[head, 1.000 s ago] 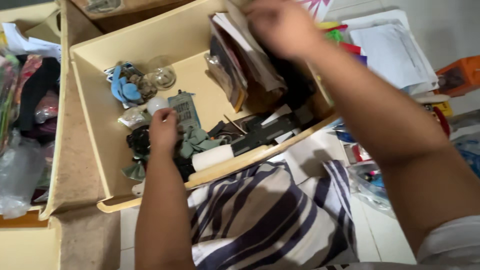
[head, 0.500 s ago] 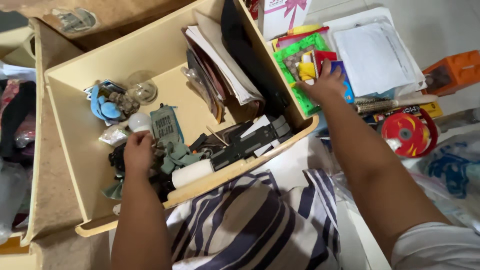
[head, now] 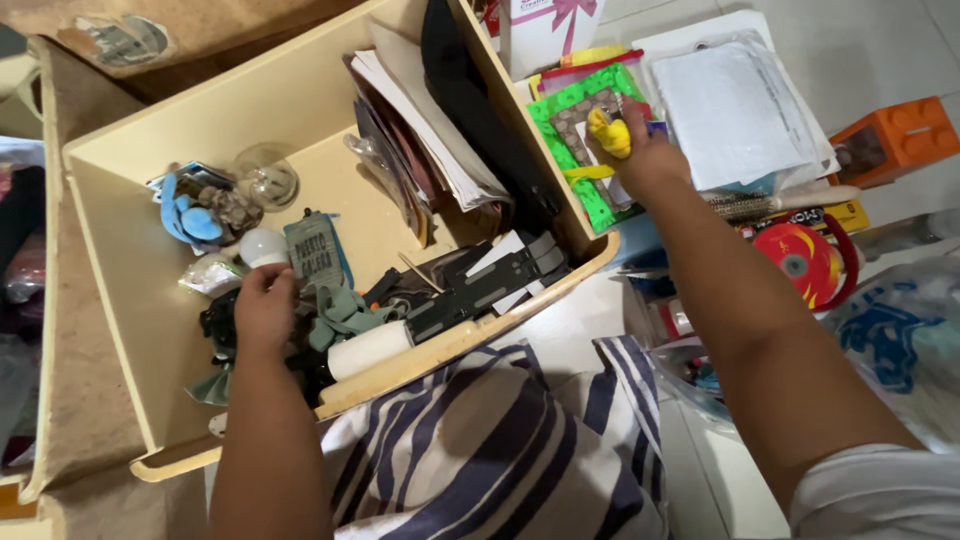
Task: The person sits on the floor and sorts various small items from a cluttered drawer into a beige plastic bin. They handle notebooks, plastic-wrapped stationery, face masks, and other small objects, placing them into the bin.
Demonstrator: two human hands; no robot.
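A cream drawer (head: 120, 290) lies on my lap, full of odds and ends. My left hand (head: 262, 310) rests inside it on dark and grey-green clutter, beside a white bulb (head: 262, 245) and a grey tag (head: 312, 252); whether it grips anything is hidden. My right hand (head: 645, 150) reaches past the drawer's right wall and is closed on a small yellow object (head: 610, 132), just above a green-framed picture (head: 560, 110). A stack of papers and booklets (head: 420, 120) leans in the drawer's right part.
A clear glass bulb (head: 262, 180) and a blue toy (head: 190, 215) sit at the drawer's back left. Right of the drawer lie white papers (head: 735, 95), an orange block box (head: 892, 135), a red disc (head: 800, 262) and a hairbrush (head: 770, 205). Striped cloth (head: 480, 450) covers my lap.
My right hand left the paper stack in the drawer, moved right over the pile outside it, and picked up the yellow object. My left hand stayed on the clutter.
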